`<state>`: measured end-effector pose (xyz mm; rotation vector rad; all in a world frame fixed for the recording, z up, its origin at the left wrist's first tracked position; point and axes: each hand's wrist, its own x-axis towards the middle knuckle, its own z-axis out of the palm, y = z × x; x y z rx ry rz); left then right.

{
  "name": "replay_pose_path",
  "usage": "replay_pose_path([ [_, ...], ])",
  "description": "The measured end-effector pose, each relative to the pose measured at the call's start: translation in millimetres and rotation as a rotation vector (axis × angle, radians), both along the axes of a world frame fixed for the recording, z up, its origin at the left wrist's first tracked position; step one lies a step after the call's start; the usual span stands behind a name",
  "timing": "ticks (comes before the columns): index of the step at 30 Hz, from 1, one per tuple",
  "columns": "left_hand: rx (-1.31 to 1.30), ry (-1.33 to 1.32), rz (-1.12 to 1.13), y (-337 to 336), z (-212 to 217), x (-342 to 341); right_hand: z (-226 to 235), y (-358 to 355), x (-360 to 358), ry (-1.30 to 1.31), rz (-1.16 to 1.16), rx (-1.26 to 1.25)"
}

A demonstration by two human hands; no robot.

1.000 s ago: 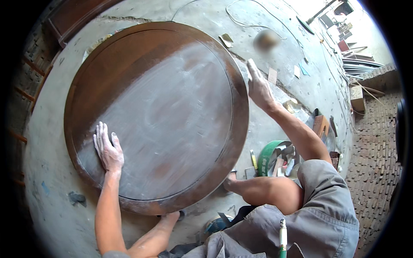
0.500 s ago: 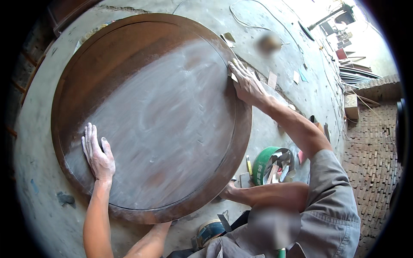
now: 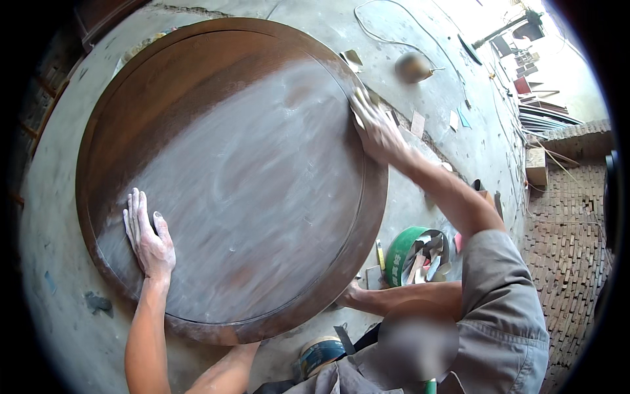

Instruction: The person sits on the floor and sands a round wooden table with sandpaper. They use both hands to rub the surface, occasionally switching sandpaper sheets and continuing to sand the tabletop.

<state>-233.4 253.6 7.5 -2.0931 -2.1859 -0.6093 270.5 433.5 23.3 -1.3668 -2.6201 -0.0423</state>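
A large round wooden tabletop (image 3: 249, 171) lies in front of me, its brown surface coated over most of the middle and right with pale dust. A thin dark groove runs inside its rim. My left hand (image 3: 151, 240) rests flat on the dusty left part, fingers stretched out and whitened with powder. At the upper right rim my right hand (image 3: 379, 128) presses down with its fingers close together. Under these fingers shows the pale edge of a folded piece of sandpaper (image 3: 358, 121), mostly hidden by the hand.
A green round container (image 3: 397, 256) full of scraps stands right of the tabletop, near my bare foot. Loose paper pieces (image 3: 417, 123) and a thin cable (image 3: 387, 41) lie on the concrete floor (image 3: 59, 230). A brick-patterned area (image 3: 564, 243) is at the far right.
My right hand has shifted slightly along the rim. My left hand stays flat in the same place. The view has moved a little.
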Motion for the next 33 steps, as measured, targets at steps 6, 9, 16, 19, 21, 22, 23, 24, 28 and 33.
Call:
replay_pose_path([
  [6, 0.002, 0.039, 0.004, 1.6, -2.0, 2.3, 5.8, 1.5, -0.9, 0.046, -0.045, 0.02],
  [9, 0.012, 0.017, -0.024, 6.4, -3.3, 6.9, -3.0, 54.3, -11.0, 0.072, -0.049, 0.031],
  [16, 0.026, 0.031, 0.028, -3.6, -1.8, -1.3, -7.6, -64.3, -2.8, 0.047, -0.115, 0.054],
  [19, 0.032, 0.015, 0.004, 1.8, -1.5, 0.7, 1.1, 15.1, -24.1, 0.038, -0.146, 0.101],
  [21, 0.033, -0.011, -0.029, 8.1, -5.9, 8.7, -5.5, 54.1, -17.5, 0.035, -0.168, 0.101],
  [22, 0.035, -0.002, -0.033, 9.6, -6.6, 8.5, -5.9, 57.9, -14.6, 0.024, -0.186, 0.12],
  [23, 0.034, 0.009, -0.024, 6.7, -6.6, 4.1, -7.2, 43.6, -18.4, -0.006, -0.189, 0.106],
  [24, 0.034, 0.019, -0.019, 4.6, -6.6, 1.7, -10.8, 17.1, -18.3, -0.038, -0.196, 0.093],
  [28, 0.052, 0.063, 0.039, -7.1, -8.2, -10.0, -1.9, -121.5, -20.9, 0.041, -0.144, 0.045],
  [33, 0.078, 0.002, -0.016, 5.7, -11.2, 5.9, 0.3, -48.2, -3.3, 0.155, -0.226, 0.066],
])
